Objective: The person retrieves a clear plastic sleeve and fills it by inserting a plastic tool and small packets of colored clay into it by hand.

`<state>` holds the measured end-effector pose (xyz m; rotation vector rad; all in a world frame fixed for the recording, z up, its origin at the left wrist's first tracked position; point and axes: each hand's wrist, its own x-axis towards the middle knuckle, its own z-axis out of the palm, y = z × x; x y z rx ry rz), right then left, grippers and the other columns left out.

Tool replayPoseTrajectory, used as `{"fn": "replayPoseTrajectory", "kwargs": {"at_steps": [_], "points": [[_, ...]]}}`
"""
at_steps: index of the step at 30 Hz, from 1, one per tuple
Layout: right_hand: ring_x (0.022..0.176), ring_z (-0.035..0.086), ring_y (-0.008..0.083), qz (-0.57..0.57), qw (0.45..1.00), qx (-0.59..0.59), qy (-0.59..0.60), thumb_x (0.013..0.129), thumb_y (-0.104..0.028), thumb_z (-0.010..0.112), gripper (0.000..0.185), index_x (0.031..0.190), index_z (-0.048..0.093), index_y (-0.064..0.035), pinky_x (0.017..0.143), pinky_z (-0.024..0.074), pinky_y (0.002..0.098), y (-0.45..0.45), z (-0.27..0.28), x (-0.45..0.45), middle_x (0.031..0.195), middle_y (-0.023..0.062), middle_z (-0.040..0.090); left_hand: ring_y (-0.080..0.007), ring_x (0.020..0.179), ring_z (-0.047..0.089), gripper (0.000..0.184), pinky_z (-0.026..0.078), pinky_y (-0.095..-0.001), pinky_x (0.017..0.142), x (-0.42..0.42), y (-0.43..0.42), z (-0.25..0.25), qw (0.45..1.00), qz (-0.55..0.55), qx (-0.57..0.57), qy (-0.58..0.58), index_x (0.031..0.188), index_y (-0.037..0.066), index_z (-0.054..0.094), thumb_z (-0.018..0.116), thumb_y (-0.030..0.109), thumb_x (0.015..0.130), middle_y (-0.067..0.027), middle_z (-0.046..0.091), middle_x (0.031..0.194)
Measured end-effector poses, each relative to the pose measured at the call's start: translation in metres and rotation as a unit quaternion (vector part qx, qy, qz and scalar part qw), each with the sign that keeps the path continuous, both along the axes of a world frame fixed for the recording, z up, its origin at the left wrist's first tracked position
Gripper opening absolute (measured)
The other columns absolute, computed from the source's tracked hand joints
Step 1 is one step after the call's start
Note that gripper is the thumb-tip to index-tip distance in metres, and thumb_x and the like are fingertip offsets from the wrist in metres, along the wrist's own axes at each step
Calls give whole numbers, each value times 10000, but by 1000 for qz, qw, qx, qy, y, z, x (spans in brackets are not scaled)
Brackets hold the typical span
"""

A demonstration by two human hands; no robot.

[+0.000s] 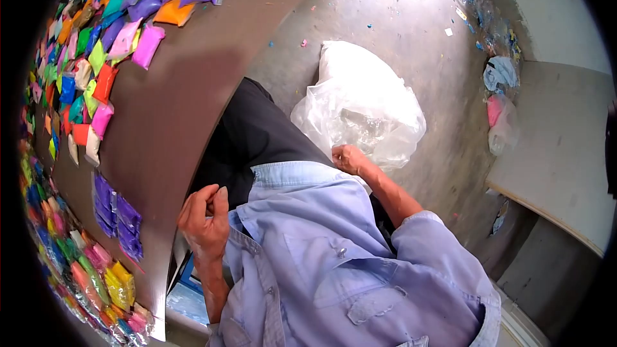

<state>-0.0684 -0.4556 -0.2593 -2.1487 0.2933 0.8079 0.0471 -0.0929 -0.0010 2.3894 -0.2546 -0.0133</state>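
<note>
Your left hand loosely curled, narrow gap, beside the brown tabletop's edge, your right hand at the plastic bag, its grip unclear, open floor beyond.

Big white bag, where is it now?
Head view, upper centre: the big white bag is on the floor, right of the brown table, right hand at its near edge.
</note>
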Motion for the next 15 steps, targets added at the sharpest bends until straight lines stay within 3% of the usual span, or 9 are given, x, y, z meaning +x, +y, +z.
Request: {"fn": "replayPoseTrajectory", "kwargs": {"at_steps": [3, 5, 6, 7, 9, 10, 13, 14, 15], "points": [[886, 745, 381, 17, 998, -54, -4, 864, -180, 636, 197, 954, 747, -45, 798, 574, 480, -9, -9, 3, 906, 222, 750, -157, 656, 631, 127, 493, -290, 574, 8, -5, -1, 1000, -22, 15, -7, 1016, -1, 753, 818, 88, 954, -89, 724, 821], [983, 756, 392, -77, 996, -18, 42, 838, -184, 629, 230, 962, 789, -74, 867, 590, 478, -21, -2, 6, 980, 221, 767, -174, 625, 629, 123, 496, -302, 552, 10, -8, -4, 999, -37, 22, -18, 1001, -11, 748, 820, 72, 945, -105, 710, 802], [893, 763, 350, -108, 994, -18, 29, 878, -134, 595, 305, 1106, 771, -32, 753, 602, 459, -26, -3, 7, 896, 202, 769, -178, 625, 630, 120, 498, -305, 554, 11, -8, -5, 999, -37, 25, -15, 1003, -9, 749, 818, 70, 944, -107, 712, 807], [893, 763, 350, -110, 993, -17, 31, 878, -134, 595, 305, 1106, 771, -32, 753, 602, 459, -29, -5, 9, 896, 202, 769, -182, 626, 631, 118, 499, -309, 556, 12, -8, -6, 999, -36, 28, -12, 1005, -7, 750, 817, 68, 943, -109, 714, 812], [833, 739, 270, -427, 877, 150, 158, 958, -154, 591, 410, 1309, 681, 38, 621, 581, 404, -34, -7, 13, 890, 169, 751, -188, 625, 632, 116, 503, -312, 559, 14, -12, -6, 999, -38, 30, -5, 1005, -6, 750, 816, 65, 942, -112, 716, 815], [810, 700, 211, -467, 856, 169, 144, 1020, -235, 627, 556, 1459, 543, 96, 532, 539, 345, -37, -6, 14, 943, 150, 721, -193, 624, 634, 113, 506, -316, 563, 14, -14, -6, 999, -40, 33, 1, 1006, -5, 750, 814, 62, 941, -114, 718, 818], [880, 738, 247, -349, 923, 76, 145, 972, -310, 723, 710, 1516, 498, 88, 641, 595, 381, -43, 6, 29, 1029, 199, 757, -203, 624, 638, 110, 511, -323, 568, 15, -17, -5, 999, -36, 33, 8, 1004, -1, 750, 813, 59, 938, -118, 721, 816], [913, 768, 276, -226, 972, -28, 65, 896, -332, 797, 880, 1580, 427, 79, 782, 612, 387, -53, -30, 23, 1031, 227, 789, -203, 624, 638, 110, 511, -323, 568, 16, -16, -5, 999, -36, 36, 7, 1004, -1, 750, 813, 59, 938, -118, 721, 816], [913, 768, 276, -227, 971, -26, 66, 896, -332, 797, 880, 1580, 427, 79, 782, 612, 387, -53, -31, 29, 1031, 227, 789, -206, 625, 640, 111, 513, -325, 570, 15, -15, -6, 998, -39, 41, 6, 1004, -1, 750, 814, 61, 937, -119, 721, 813]]}}
